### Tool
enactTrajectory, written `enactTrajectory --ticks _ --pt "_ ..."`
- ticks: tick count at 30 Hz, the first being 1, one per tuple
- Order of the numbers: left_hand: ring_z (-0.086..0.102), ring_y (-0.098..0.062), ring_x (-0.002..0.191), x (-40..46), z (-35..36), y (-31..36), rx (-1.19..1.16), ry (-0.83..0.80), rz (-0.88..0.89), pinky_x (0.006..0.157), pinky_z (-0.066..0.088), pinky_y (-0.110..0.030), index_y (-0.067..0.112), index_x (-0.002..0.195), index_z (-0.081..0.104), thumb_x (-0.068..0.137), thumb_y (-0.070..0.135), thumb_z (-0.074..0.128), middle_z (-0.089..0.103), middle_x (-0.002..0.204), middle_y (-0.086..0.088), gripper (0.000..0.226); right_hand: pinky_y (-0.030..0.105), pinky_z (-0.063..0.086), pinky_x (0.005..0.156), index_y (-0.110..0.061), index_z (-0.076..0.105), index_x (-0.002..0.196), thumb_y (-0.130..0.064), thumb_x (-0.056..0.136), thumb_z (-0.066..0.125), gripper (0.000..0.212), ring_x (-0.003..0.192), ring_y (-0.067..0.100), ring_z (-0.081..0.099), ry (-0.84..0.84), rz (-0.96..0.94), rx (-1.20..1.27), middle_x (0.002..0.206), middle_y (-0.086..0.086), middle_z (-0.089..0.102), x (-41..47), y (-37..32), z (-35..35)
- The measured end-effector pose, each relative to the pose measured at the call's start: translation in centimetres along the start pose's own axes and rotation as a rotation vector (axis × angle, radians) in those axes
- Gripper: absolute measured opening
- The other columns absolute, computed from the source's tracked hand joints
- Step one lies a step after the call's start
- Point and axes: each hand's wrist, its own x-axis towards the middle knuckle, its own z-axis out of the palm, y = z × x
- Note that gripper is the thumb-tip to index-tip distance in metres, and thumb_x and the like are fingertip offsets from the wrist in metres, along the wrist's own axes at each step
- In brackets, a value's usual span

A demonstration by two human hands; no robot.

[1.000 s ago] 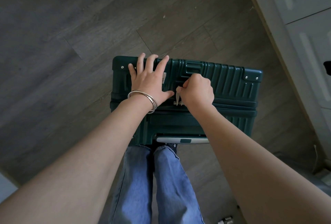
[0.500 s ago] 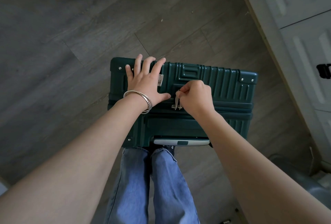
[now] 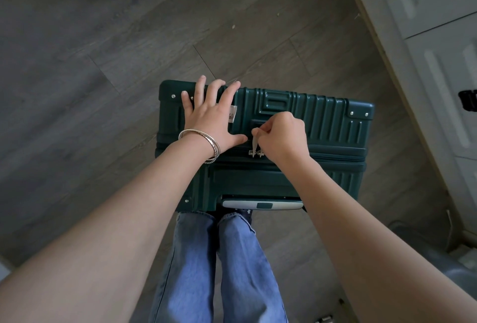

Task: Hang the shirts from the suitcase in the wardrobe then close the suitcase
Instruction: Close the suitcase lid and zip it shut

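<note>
On the grey wood floor [image 3: 108, 70] stands a dark green ribbed suitcase [image 3: 322, 121], upright in front of a person's jeans-clad legs [image 3: 219, 266]. Toward its left end, the left hand [image 3: 211, 119] lies flat on the shell, fingers [image 3: 204, 90] straight and spread, with silver bangles [image 3: 204, 142] on the wrist. Just to the right, the right hand [image 3: 282, 137] has its fingers curled, pinching a pale zipper pull [image 3: 255, 140] at the seam, where two sliders sit together. Below, the grey telescopic handle [image 3: 262, 204] lies retracted. Pale cabinet fronts [image 3: 423, 39] run along the right edge.
</note>
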Motion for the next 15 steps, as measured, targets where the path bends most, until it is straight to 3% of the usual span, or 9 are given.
enactTrajectory --ticks 8,15 --pt "-0.011 -0.028 0.144 -0.07 0.22 0.04 0.001 0.009 0.007 0.113 -0.007 -0.056 0.033 0.144 0.011 0.066 0.045 0.075 0.012 0.151 0.002 0.101 0.027 0.044 0.066 -0.005 0.07 0.092 -0.027 0.087 0.066 0.023 0.081 0.027 0.062 0.001 0.044 0.018 0.08 0.009 0.061 0.11 -0.05 -0.08" --pt "-0.011 -0.027 0.144 -0.05 0.54 0.13 0.001 0.005 0.027 0.113 -0.007 -0.056 0.033 0.145 0.011 0.066 0.045 0.075 0.012 0.151 0.002 0.101 0.038 0.055 0.077 0.003 0.067 0.093 -0.022 0.088 0.065 0.025 0.091 0.033 0.064 -0.013 0.068 -0.031 0.096 0.016 0.068 0.04 -0.22 -0.61"
